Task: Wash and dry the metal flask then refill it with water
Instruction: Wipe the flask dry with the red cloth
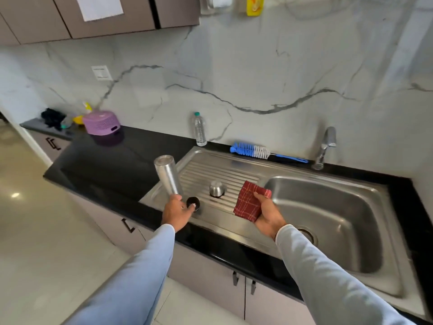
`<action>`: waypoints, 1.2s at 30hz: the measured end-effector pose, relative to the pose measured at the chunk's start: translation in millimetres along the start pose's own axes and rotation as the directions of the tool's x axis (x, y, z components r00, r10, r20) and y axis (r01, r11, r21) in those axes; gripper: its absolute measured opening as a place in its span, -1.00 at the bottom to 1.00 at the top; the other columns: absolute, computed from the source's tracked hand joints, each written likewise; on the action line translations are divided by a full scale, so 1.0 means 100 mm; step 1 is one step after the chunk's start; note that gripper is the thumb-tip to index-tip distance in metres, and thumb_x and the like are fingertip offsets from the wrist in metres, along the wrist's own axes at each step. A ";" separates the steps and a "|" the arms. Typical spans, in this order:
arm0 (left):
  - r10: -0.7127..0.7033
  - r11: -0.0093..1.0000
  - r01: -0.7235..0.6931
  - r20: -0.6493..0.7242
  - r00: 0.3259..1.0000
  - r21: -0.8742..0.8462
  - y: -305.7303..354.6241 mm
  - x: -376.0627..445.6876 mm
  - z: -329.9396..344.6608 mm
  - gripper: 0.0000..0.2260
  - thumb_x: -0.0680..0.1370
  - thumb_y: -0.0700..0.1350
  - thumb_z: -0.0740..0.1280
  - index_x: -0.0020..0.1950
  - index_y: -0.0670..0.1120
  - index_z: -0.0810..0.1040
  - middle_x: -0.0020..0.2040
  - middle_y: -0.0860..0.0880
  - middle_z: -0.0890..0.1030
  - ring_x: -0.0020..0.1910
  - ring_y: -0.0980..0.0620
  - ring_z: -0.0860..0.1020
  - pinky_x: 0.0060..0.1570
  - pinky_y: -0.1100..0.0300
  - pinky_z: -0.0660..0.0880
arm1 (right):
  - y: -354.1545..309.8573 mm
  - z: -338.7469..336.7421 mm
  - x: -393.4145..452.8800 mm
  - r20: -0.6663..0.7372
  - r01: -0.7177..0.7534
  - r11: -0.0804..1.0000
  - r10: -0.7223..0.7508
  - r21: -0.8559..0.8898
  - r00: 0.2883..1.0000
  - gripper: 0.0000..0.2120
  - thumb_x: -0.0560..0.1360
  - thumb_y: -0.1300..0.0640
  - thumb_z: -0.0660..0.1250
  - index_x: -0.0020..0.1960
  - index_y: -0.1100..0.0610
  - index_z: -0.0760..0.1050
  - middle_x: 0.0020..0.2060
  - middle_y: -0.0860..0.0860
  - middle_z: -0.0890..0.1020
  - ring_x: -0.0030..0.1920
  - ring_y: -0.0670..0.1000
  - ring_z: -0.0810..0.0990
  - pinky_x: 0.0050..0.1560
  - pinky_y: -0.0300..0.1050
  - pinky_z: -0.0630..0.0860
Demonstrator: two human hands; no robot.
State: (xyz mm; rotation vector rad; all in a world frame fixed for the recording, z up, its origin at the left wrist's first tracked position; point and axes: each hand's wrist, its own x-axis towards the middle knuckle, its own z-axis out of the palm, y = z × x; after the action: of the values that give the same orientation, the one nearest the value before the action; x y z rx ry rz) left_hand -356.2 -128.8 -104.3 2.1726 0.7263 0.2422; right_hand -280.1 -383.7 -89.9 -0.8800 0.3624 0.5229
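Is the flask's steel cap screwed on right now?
No: the steel cap sits alone on the drainboard, while the left hand holds the flask apart from it.

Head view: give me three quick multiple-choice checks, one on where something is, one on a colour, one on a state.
1. Where does the bottle brush lie?
A. in the sink basin
B. on the counter behind the drainboard, by the wall
C. on the floor

2. What colour is the cloth in the right hand?
A. red check
B. plain green
C. white

3. How is the flask held?
A. lying flat on the drainboard
C. standing upright in the basin
B. upside down in the left hand, mouth end at the hand

Answers:
1 B: the bottle brush lies along the back edge, left of the tap.
2 A: the right hand grips a red checked cloth.
3 B: the left hand holds the flask with its closed base up; its cap sits on the drainboard.
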 end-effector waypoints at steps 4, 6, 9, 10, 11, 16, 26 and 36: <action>-0.073 0.995 0.066 -0.090 0.993 -0.080 -0.17 0.23 -0.15 -0.50 0.46 0.06 0.56 0.23 -0.17 0.46 -0.04 -0.10 0.63 -0.01 -0.14 0.63 -0.02 0.09 0.53 | 0.07 0.16 0.16 0.003 -0.009 1.000 0.009 -0.022 1.000 -0.70 0.65 0.19 0.25 0.37 0.20 0.45 0.21 0.24 0.64 0.25 0.27 0.60 0.20 0.43 0.50; -0.107 0.987 0.094 -0.095 0.990 -0.132 -0.21 0.35 -0.21 -0.35 0.42 0.11 0.59 0.32 -0.19 0.42 0.08 -0.10 0.61 0.00 -0.11 0.59 -0.02 0.11 0.50 | 0.10 0.23 0.23 0.002 -0.008 1.000 0.009 -0.024 1.000 -0.71 0.65 0.17 0.24 0.35 0.19 0.46 0.21 0.24 0.64 0.25 0.27 0.60 0.18 0.40 0.52; -0.142 0.971 0.121 -0.086 0.986 -0.208 -0.24 0.55 -0.25 -0.17 0.30 0.14 0.66 0.40 -0.15 0.34 0.19 -0.07 0.54 0.08 -0.10 0.57 0.06 0.06 0.53 | 0.11 0.32 0.32 0.023 0.000 1.000 0.000 -0.025 1.000 -0.72 0.64 0.13 0.24 0.32 0.17 0.49 0.21 0.23 0.65 0.26 0.26 0.59 0.10 0.29 0.57; -0.137 0.969 0.114 -0.091 0.986 -0.220 -0.25 0.61 -0.25 -0.10 0.24 0.17 0.68 0.41 -0.12 0.34 0.21 -0.07 0.53 0.14 -0.11 0.58 0.14 0.01 0.56 | 0.10 0.34 0.35 0.033 0.006 1.000 -0.005 -0.031 0.999 -0.72 0.63 0.11 0.26 0.32 0.16 0.49 0.21 0.22 0.65 0.27 0.25 0.59 0.09 0.27 0.58; -0.126 0.970 0.100 -0.106 0.986 -0.220 -0.30 0.69 -0.25 -0.05 0.18 0.22 0.68 0.41 -0.09 0.34 0.22 -0.06 0.53 0.19 -0.12 0.57 0.20 -0.06 0.57 | 0.11 0.36 0.40 0.039 0.014 0.999 -0.013 -0.034 0.999 -0.70 0.63 0.10 0.26 0.33 0.16 0.49 0.21 0.22 0.65 0.27 0.25 0.59 0.11 0.28 0.58; -0.099 0.962 0.061 -0.134 0.986 -0.267 -0.29 0.92 -0.24 -0.09 0.17 0.23 0.68 0.35 -0.03 0.34 0.19 -0.04 0.57 0.15 -0.11 0.60 0.20 -0.15 0.59 | 0.10 0.45 0.61 0.048 0.040 0.994 -0.035 -0.098 0.998 -0.68 0.60 0.07 0.33 0.32 0.16 0.49 0.16 0.22 0.68 0.22 0.25 0.62 0.25 0.37 0.51; -0.035 0.962 -0.004 -0.139 0.990 -0.274 -0.19 1.28 -0.26 -0.44 0.30 0.08 0.67 0.18 0.01 0.51 0.06 -0.01 0.67 0.05 -0.09 0.65 0.15 -0.11 0.60 | 0.08 0.73 0.77 -0.015 0.096 0.960 -0.103 -0.265 0.995 -0.75 0.58 0.14 0.38 0.24 0.18 0.50 0.03 0.20 0.72 0.07 0.21 0.70 0.00 0.17 0.63; 0.140 0.909 -0.123 0.015 0.990 -0.397 0.56 1.24 -0.27 -0.48 0.35 -0.03 0.65 0.24 0.00 0.55 0.05 0.04 0.65 0.00 0.02 0.62 0.10 0.09 0.53 | -0.16 0.68 0.70 -0.027 0.137 0.968 -0.146 -0.212 0.989 -0.68 0.59 0.07 0.38 0.29 0.17 0.50 0.09 0.19 0.71 0.13 0.22 0.68 0.07 0.20 0.62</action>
State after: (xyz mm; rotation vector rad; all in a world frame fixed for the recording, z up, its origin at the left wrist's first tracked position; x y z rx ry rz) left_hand -242.6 -68.5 -52.3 1.8323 0.4580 0.3770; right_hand -207.7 -318.2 -75.0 -1.1139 0.2832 0.4156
